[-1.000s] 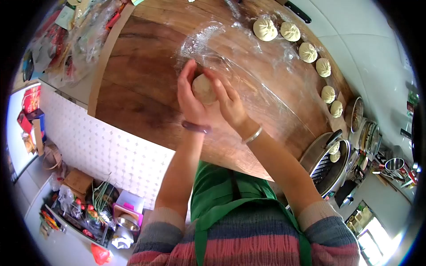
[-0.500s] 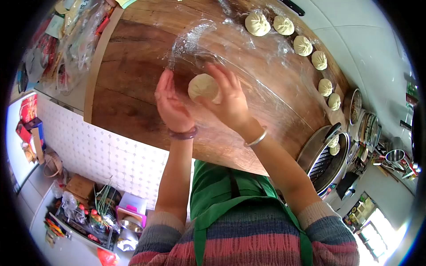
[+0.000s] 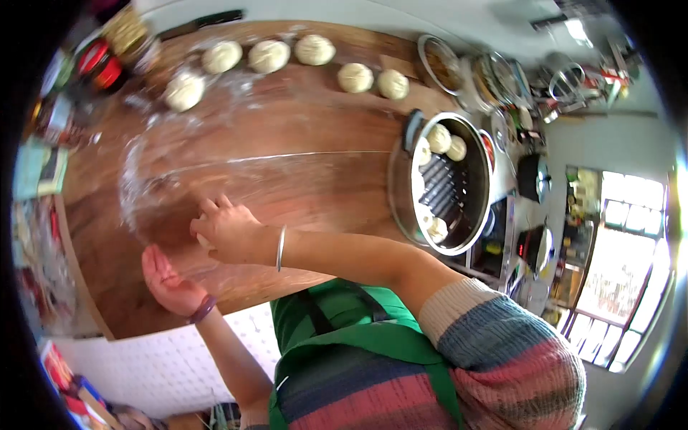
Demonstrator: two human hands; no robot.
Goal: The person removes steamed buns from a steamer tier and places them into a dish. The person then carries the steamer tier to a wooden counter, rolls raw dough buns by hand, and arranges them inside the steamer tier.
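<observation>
My right hand (image 3: pixel 233 233) is curled over a pale dough bun (image 3: pixel 204 242), which it mostly hides, low over the wooden table (image 3: pixel 301 183). Below and to the left of it, my left hand (image 3: pixel 170 285) is open and empty, palm turned up, near the table's front edge. Pleated buns (image 3: pixel 269 56) stand in a row along the far side of the table. On the right, a deep metal pot (image 3: pixel 398 193) holds several more buns (image 3: pixel 456 148) around a dark slotted rack.
A black-handled knife (image 3: pixel 204 23) lies beyond the row. Jars (image 3: pixel 100 64) stand at the far left, plastic bags (image 3: pixel 36 276) below them. A bowl of filling (image 3: pixel 438 64) is behind the pot, with a stove and pans farther right.
The view has swung to the right, showing more of the pot. My right hand has closed over the bun, which was largely visible between my hands. My left hand stays open, apart from it.
</observation>
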